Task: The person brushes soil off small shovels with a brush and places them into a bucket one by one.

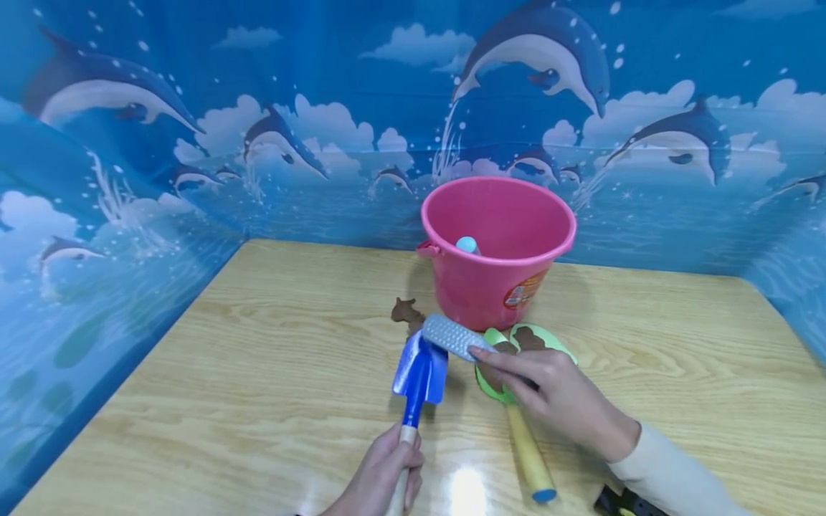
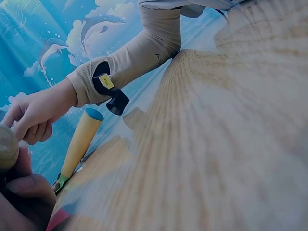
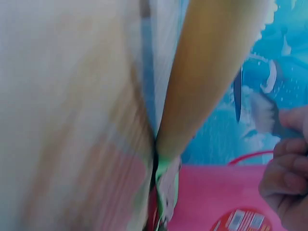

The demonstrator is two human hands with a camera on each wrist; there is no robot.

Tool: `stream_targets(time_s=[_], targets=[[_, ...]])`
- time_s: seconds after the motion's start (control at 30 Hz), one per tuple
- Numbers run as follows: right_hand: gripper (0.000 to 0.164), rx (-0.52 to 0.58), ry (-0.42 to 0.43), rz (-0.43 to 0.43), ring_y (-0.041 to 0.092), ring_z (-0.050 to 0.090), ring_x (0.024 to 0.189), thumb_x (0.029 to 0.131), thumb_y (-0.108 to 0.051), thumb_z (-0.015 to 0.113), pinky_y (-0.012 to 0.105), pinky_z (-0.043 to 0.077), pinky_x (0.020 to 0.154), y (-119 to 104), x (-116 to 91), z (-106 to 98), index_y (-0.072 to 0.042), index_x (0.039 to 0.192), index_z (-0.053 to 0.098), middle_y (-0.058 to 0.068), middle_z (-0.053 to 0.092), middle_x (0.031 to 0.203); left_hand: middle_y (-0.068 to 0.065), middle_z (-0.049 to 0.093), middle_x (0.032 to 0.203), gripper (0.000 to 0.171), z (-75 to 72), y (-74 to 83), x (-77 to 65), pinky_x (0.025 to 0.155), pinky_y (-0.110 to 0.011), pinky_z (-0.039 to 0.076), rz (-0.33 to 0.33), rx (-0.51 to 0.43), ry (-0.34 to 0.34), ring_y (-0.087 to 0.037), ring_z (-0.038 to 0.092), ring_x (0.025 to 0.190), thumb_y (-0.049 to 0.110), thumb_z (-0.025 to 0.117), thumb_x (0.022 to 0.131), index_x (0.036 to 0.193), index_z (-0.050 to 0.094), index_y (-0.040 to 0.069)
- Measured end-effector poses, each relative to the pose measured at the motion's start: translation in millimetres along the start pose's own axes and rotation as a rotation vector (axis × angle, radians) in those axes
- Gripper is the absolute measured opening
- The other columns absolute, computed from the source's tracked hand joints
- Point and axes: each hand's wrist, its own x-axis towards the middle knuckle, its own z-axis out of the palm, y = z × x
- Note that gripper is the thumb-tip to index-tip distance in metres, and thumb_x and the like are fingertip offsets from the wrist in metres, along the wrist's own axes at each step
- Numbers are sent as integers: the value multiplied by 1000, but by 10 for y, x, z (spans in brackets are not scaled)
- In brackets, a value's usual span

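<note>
My left hand [image 1: 390, 462] grips the pale handle of a blue toy shovel [image 1: 419, 380], its blade pointing away from me. My right hand [image 1: 548, 387] pinches a grey paddle-shaped tool [image 1: 454, 337] with a dotted face; its kind is unclear. The tool's rounded end overlaps the blade's far end in the head view; contact cannot be told. Brown pieces [image 1: 406, 312] lie on the table beyond the blade. Under the right hand lies a green-headed tool with a yellow handle [image 1: 530, 455], with brown material on its head. In the right wrist view, the right hand [image 3: 288, 178] is partly cut off.
A pink bucket [image 1: 464, 287] stands at the back of the wooden table [image 1: 258, 373], holding a light blue thing [image 1: 467, 245]. A blue dolphin-printed sheet [image 1: 361, 165] rises behind the table and along its sides. A black wrist device [image 1: 622, 502] shows near the right sleeve.
</note>
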Motion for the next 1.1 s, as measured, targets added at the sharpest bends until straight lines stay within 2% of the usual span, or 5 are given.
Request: stream_targets(time_s=[0.23,0.37,0.73,0.87,1.1], targets=[[35,116,-134,-126,-7,44,64,95,-14,60,3,39,58,-180,-27,58,-19,129,62,-11,63,79,2,43,58,3,-1,-6,8,43,-15,37,-9,28,-3,-6,42,46,7,46,87,87,44,5],[35,144,-162,-102,-7,51,69,95,-12,60,5,43,61,-186,-31,67,-19,129,63,-7,70,90,2,44,57,19,0,-7,0,42,-16,36,1,51,-14,-6,42,46,8,47,86,88,40,-9],[47,-96,32,35,-4,45,59,81,-2,72,17,49,60,-13,-5,-11,-16,125,66,-13,56,66,3,44,58,28,0,-13,-17,43,-15,36,27,60,-43,-5,43,46,8,46,87,92,36,-17],[47,-51,56,16,-3,52,63,81,-1,71,15,51,65,-34,5,-23,-15,126,65,-12,61,70,3,44,58,27,-4,-17,-13,43,-15,36,26,60,-49,-5,43,47,8,46,87,92,36,-17],[38,115,-130,-82,-7,47,64,93,-11,62,4,39,58,-160,-14,3,-20,130,62,-12,64,79,3,44,57,28,-2,-14,-7,44,-15,37,22,64,-49,-5,43,46,8,46,86,93,36,-17]])
